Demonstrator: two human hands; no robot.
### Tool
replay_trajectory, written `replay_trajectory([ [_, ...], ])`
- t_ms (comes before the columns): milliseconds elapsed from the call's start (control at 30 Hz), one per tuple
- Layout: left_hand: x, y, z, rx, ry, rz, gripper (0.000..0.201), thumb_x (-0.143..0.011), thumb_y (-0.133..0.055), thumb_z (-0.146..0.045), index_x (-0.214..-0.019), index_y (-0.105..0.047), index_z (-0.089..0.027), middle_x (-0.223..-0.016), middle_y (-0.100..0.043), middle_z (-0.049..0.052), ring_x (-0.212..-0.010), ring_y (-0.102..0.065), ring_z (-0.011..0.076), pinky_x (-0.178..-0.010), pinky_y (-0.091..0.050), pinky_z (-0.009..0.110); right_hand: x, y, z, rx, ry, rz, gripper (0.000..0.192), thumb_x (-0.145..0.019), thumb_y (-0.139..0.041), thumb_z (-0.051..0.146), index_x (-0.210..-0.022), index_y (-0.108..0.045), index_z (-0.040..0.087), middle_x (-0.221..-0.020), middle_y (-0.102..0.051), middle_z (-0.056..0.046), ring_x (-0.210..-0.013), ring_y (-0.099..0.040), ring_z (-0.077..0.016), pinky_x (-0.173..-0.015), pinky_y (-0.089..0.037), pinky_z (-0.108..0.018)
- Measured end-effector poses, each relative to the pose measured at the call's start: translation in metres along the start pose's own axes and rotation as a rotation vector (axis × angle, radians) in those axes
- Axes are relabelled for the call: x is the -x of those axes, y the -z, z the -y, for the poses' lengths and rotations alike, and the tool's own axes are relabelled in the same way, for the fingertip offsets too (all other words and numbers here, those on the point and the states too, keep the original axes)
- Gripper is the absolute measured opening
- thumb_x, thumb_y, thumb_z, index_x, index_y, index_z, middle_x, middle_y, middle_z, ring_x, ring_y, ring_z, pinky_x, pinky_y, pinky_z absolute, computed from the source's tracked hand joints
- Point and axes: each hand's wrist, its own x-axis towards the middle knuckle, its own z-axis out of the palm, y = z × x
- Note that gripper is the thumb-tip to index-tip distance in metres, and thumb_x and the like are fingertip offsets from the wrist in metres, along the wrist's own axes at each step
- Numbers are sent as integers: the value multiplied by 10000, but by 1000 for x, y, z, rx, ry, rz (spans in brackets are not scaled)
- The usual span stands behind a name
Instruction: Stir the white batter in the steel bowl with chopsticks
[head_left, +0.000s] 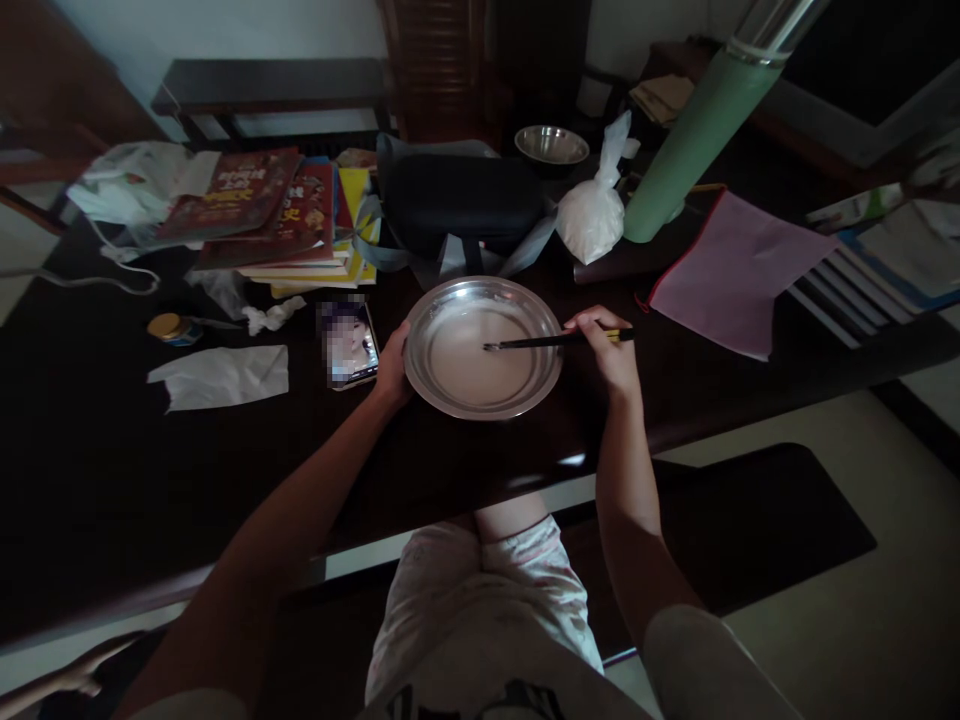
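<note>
A dark wooden table (112, 470) fills the left and middle of the frame, in a dim room with a pale floor seen at the lower right and a light wall along the top. At the upper left a stack of books (285, 215) is seen beside a white plastic bag (131, 185). A black case (461, 200) lies at the top centre, with a small steel bowl (551, 145) behind it and a knotted bag of white powder (592, 215) to its right. A green bottle (697, 130) is tilted at the upper right, above a pink folder (739, 270). A phone (349, 342) and a crumpled tissue (221, 377) lie left of centre.

In the middle of the frame a round steel plate (484, 345) holding a pale, milky liquid is set on the table. Its left rim is gripped by the left hand (394, 365), whose fingers are closed on the edge. Dark chopsticks (555, 340) are pinched in the right hand (611, 350) at the plate's right rim; they are held nearly level, and their tips reach leftward to the middle of the liquid.
</note>
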Motion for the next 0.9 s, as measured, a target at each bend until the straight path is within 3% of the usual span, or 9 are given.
replay_trajectory([
  [67,0,1,0,-10,7,-3,253,-852,-704,-462,-837,-710,-209,-839,-793,53,-1041,-768,301,-896,-632,386,0,0,0,-18,-22,-6,471,-874,-702,724,-757,-748,270,-684,-723,11,-694,-711,-190,-712,-586,-357],
  [200,-1,1,0,-11,37,-13,252,-866,-686,-459,-875,-723,-209,-837,-795,60,-1035,-768,311,-893,-640,410,0,-1,0,1,1,118,473,-856,-721,724,-738,-760,267,-750,-761,-7,-767,-735,-201,-765,-603,-369],
  [367,0,0,-1,3,28,-15,246,-847,-709,-450,-858,-720,-205,-825,-791,61,-1051,-768,311,-911,-635,397,1,0,-1,-27,-32,-39,460,-876,-701,720,-762,-754,277,-677,-721,13,-684,-713,-186,-704,-593,-354],
  [533,0,-2,-1,16,9,-19,221,-848,-711,-428,-804,-701,-212,-778,-776,43,-1038,-772,296,-908,-632,372,1,-2,0,-20,-1,109,470,-849,-729,725,-744,-770,269,-743,-761,-1,-752,-738,-195,-749,-606,-361],
  [700,0,-2,0,13,27,-31,212,-876,-670,-419,-808,-698,-220,-778,-778,35,-1032,-772,294,-889,-640,384,1,1,-1,-28,-30,-53,474,-870,-701,728,-763,-752,270,-669,-718,14,-678,-723,-190,-701,-599,-353],
  [833,-1,0,0,-1,7,-8,245,-833,-722,-455,-822,-701,-211,-831,-788,52,-1056,-767,305,-909,-633,394,1,-1,-1,-21,-23,97,475,-857,-714,731,-762,-756,267,-718,-742,2,-735,-742,-201,-728,-610,-364],
  [900,-1,0,0,-5,4,-2,254,-827,-731,-464,-829,-708,-212,-826,-786,52,-1059,-766,303,-911,-631,386,0,-1,-1,0,-5,111,476,-858,-710,734,-769,-759,269,-756,-761,-5,-783,-751,-209,-765,-614,-375],
])
